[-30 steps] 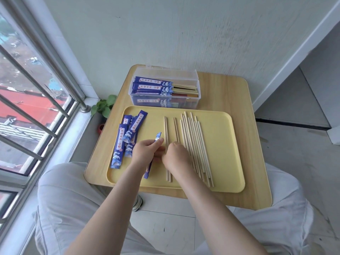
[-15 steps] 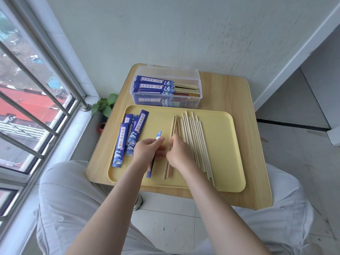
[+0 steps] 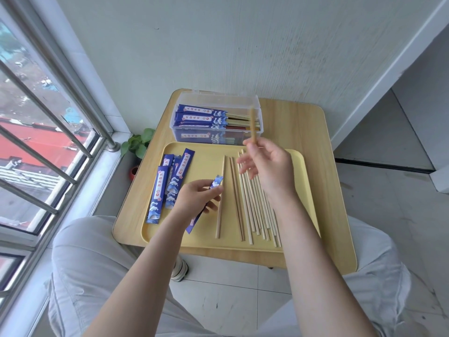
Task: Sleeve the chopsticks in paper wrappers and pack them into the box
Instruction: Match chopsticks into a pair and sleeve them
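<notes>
My left hand [image 3: 194, 198] holds a blue paper wrapper [image 3: 216, 182] above the yellow tray [image 3: 209, 242]. My right hand [image 3: 269, 166] is raised over the tray and pinches a bare wooden chopstick [image 3: 253, 125] that points up, blurred by motion. Several bare chopsticks [image 3: 252, 207] lie in a row on the tray, one [image 3: 221, 198] lying apart to their left. More blue wrappers [image 3: 167, 186] lie at the tray's left side. The clear plastic box [image 3: 218, 99] behind the tray holds several sleeved chopsticks [image 3: 201, 117].
The tray and box sit on a small wooden table [image 3: 306, 127] against a white wall. A barred window [image 3: 48, 132] is at the left, with a small green plant [image 3: 138, 142] below the table's left edge. My knees are under the table's near edge.
My right hand lifted from the tray with a chopstick and rose toward the box. My left hand kept the wrapper and lifted slightly.
</notes>
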### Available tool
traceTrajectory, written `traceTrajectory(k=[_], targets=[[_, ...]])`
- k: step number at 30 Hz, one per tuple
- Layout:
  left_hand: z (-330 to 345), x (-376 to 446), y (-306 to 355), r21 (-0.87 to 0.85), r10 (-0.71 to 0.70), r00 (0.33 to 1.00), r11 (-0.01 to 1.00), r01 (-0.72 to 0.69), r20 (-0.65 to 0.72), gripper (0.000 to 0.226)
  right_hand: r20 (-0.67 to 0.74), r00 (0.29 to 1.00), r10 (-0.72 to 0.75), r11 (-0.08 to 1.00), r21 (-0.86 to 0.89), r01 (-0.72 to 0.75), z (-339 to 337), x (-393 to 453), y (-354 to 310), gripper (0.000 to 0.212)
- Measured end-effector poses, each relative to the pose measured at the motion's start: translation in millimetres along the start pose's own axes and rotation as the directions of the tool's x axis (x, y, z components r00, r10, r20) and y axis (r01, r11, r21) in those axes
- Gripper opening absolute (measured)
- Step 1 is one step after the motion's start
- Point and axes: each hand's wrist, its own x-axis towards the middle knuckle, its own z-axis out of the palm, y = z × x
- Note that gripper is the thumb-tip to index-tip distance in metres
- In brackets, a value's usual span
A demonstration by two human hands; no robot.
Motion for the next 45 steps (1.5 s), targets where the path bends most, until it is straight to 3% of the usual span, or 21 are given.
traceTrajectory(k=[4, 12, 21, 25, 29, 31, 35, 39, 41, 45], targets=[[-2.1, -2.8, -0.1, -0.004, -0.006, 0.997, 1.000, 0.006, 0.074, 0.016, -0.213, 0.971, -0.111, 0.993, 0.009, 0.116, -5.1, 3.9, -1.0, 0.013], [-3.1, -6.4, 2.4, -0.032, -0.007, 0.986, 0.999, 0.012, 0.169, 0.021, -0.325, 0.946, 0.014, 0.993, 0.117, 0.025, -9.2, 8.2, 12.8, 0.027], [-0.5, -5.4, 7.7, -0.079, 0.037, 0.979, 0.997, -0.022, 0.198, 0.023, -0.240, 0.968, 0.073, 0.997, 0.032, -0.068, -6.0, 6.9, 26.5, 0.026], [3.8, -4.9, 12.9, -0.111, 0.062, 0.968, 0.993, -0.036, 0.241, 0.021, -0.058, 0.982, 0.180, 0.983, -0.034, -0.182, -0.7, 7.2, 33.3, 0.016], [6.2, -2.5, 13.5, -0.125, 0.074, 0.962, 0.991, -0.042, 0.262, 0.020, 0.109, 0.948, 0.299, 0.951, -0.118, -0.286, 4.8, 4.4, 32.4, 0.027], [4.9, -1.8, 11.7, -0.112, 0.069, 0.961, 0.993, -0.040, 0.268, 0.022, 0.085, 0.941, 0.329, 0.938, -0.145, -0.315, 4.3, 6.6, 33.3, 0.011], [2.7, -1.3, 6.8, -0.108, 0.057, 0.956, 0.994, -0.026, 0.289, 0.024, -0.008, 0.943, 0.332, 0.943, -0.023, -0.332, 0.8, 11.0, 37.6, 0.024], [2.4, -0.8, 6.1, -0.123, 0.059, 0.955, 0.992, -0.024, 0.290, 0.025, -0.048, 0.953, 0.298, 0.953, -0.050, -0.300, 5.8, 7.6, 39.3, 0.015], [3.4, -1.5, 5.9, -0.115, 0.055, 0.959, 0.993, -0.024, 0.276, 0.027, -0.100, 0.948, 0.303, 0.948, -0.066, -0.311, 9.4, 7.9, 41.8, 0.019], [2.3, -3.0, 2.5, -0.168, 0.029, 0.977, 0.986, 0.007, 0.210, 0.020, -0.064, 0.931, 0.358, 0.925, -0.110, -0.364, 18.4, 8.9, 42.0, 0.034]])
